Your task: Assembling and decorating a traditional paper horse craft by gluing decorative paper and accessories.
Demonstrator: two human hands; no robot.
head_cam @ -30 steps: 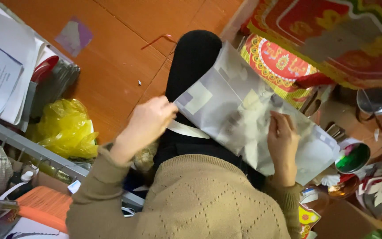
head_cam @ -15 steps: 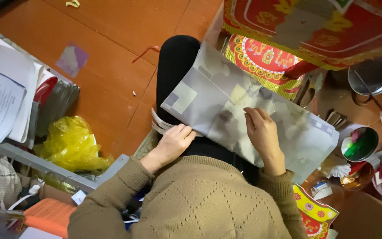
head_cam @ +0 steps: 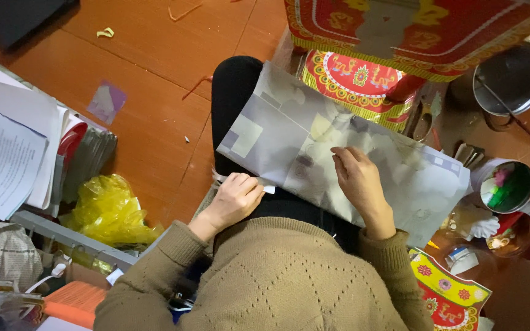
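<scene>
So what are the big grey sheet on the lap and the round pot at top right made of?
Grey sheet: probably glossy printed paper or thin film; it bends over the lap and shines faintly. Round pot: looks like metal, with a dull silver sheen and reflective rim. Neither is certain.

Grey-white sheet (head_cam: 314,153); yellow bag (head_cam: 108,208); red-gold patterned box (head_cam: 412,30); brown floor (head_cam: 154,79).

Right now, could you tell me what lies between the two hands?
In the head view, the grey printed sheet's lower edge and dark trousers lie between left hand and right hand.
</scene>
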